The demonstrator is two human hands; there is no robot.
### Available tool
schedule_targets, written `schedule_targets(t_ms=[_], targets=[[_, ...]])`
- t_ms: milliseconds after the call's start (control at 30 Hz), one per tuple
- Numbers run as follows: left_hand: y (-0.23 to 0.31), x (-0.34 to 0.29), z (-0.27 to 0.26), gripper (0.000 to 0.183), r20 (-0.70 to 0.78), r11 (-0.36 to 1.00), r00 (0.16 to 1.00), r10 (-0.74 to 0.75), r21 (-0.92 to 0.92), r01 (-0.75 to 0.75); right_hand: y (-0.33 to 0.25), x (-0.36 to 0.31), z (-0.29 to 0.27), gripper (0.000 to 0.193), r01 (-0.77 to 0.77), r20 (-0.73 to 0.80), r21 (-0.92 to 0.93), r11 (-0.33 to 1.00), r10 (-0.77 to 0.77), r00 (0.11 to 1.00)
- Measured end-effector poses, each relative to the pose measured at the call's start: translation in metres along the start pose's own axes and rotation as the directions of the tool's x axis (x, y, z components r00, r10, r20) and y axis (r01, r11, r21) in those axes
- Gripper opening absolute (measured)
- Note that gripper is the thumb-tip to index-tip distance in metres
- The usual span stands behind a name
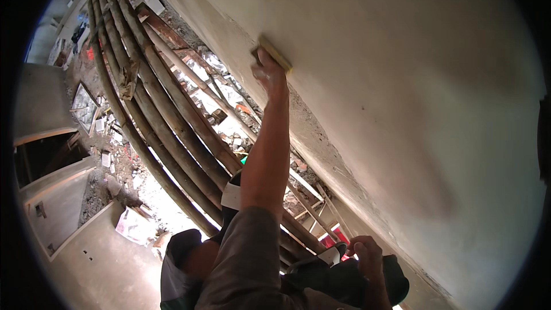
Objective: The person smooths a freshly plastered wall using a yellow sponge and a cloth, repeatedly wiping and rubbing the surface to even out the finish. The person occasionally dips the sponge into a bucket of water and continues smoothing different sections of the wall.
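My left arm reaches up across the middle of the view. In my left hand (268,72) is a yellowish rectangular block (275,54), which looks like a sponge or a float. The block lies against the smooth plastered wall (367,40), close to its lower edge. My fingers are closed round its back. Low on the right, my right hand (366,251) is near my body, away from the wall. Its fingers are curled, and whatever they may hold is hidden.
Several long bamboo poles (166,103) run side by side beneath me. My dark shoes with pale patches (231,196) are on them. Below is a floor strewn with rubble (123,155), paper and boards. A rough ledge (321,132) follows the wall's foot.
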State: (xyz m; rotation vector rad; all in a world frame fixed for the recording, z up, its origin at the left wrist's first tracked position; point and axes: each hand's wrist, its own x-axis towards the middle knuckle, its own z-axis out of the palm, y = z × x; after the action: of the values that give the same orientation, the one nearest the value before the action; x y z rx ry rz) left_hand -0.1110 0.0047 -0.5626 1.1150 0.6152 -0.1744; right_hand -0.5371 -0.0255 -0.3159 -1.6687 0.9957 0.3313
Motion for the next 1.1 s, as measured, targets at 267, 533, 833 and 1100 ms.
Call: schedule_targets(t_ms=[267,533,833,1100], targets=[[0.026,0.019,0.009,0.081,-0.053,0.990,0.992,0.117,0.083,-0.112,-0.018,0.007,0.016,0.019,-0.033,0.015,-0.031,0.999,0.033,0.999],[0.012,0.008,0.009,0.076,-0.167,0.977,0.976,0.141,0.180,-0.111,-0.026,0.013,0.019,0.019,0.071,0.010,-0.035,0.997,-0.070,0.997],[0.018,0.009,0.000,0.074,-0.046,0.965,0.973,0.228,0.141,-0.219,-0.035,0.010,0.025,0.018,0.100,0.053,-0.049,0.994,-0.098,0.994],[0.048,0.008,0.013,0.068,-0.035,0.952,0.967,0.253,0.189,-0.242,-0.029,0.012,0.020,0.019,0.093,0.098,-0.137,0.986,-0.080,0.992]])
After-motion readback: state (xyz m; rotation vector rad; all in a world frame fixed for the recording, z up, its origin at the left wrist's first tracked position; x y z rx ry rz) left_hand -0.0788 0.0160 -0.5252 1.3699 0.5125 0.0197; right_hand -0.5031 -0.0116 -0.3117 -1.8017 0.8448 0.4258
